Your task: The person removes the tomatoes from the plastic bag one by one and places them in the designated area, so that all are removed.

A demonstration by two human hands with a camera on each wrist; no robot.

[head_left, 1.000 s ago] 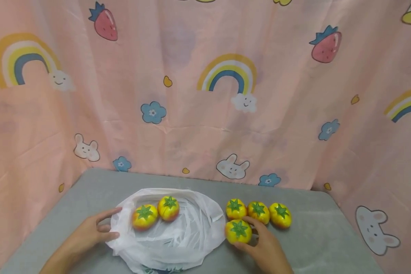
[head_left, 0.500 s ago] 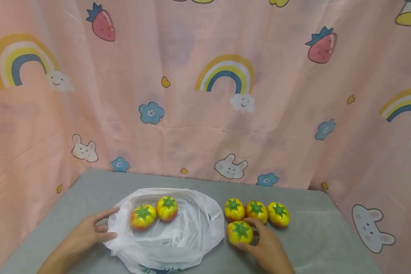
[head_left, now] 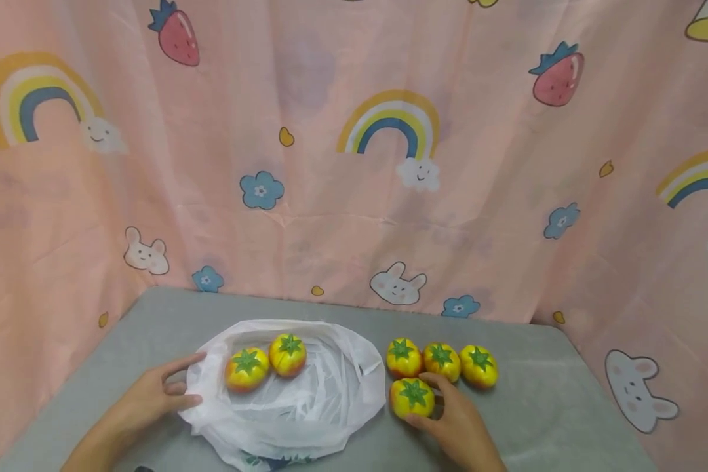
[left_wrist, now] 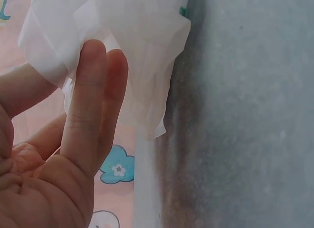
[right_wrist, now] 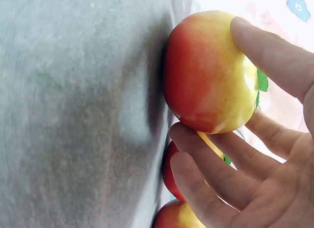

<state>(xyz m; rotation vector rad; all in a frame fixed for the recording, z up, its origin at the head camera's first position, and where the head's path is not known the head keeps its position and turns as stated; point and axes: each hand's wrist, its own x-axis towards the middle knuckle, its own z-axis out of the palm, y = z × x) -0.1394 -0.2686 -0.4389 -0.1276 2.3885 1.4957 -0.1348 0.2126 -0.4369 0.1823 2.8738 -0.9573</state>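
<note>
A white plastic bag [head_left: 330,436] lies spread on the table, its mouth facing up. Two yellow-red toy tomatoes with green star tops, one at the left [head_left: 246,370] and one behind it [head_left: 287,355], sit inside. My left hand [head_left: 156,396] touches the bag's left side with spread, fairly straight fingers [left_wrist: 83,105]. Right of the bag, my right hand [head_left: 457,419] holds another toy tomato [right_wrist: 208,71] between thumb and fingertips, low at the table. In the head view this tomato [head_left: 412,398] stands just off the bag's rim.
Three more toy tomatoes stand in a row behind my right hand: one left [head_left: 404,358], one middle [head_left: 441,362], one right [head_left: 479,367]. A pink patterned curtain [head_left: 478,229] closes off the grey table [head_left: 543,406] at the back and sides.
The held tomato has shifted slightly right, away from the bag's rim. My left hand stays at the bag's side. A small dark thing now shows at the head view's bottom edge.
</note>
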